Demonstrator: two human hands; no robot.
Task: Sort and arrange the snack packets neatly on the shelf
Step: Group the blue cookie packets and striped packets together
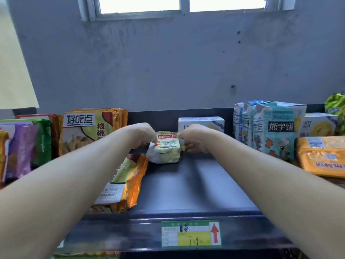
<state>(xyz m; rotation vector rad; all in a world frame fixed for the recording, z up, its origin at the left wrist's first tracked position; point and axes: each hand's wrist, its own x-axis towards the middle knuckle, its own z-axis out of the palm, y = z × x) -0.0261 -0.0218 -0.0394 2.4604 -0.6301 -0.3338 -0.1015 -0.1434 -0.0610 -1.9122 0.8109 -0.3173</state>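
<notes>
Near the middle of the shelf (pixel 196 184), closer to the back edge than the front: a pale packet (pixel 165 148), gripped at its left end by the curled fingers of the left hand (pixel 143 136) and pinched at its right end by the right hand (pixel 194 140). Just behind, at the back edge, a white box (pixel 201 122); leftward, an orange packet (pixel 124 184) flat and reaching the front edge, with upright packets (pixel 87 129) toward the back left corner; rightward, blue packets (pixel 270 128) standing in a row and a second orange packet (pixel 321 156) flat by the right edge. On the front edge, a green and yellow price tag (pixel 191 234).
</notes>
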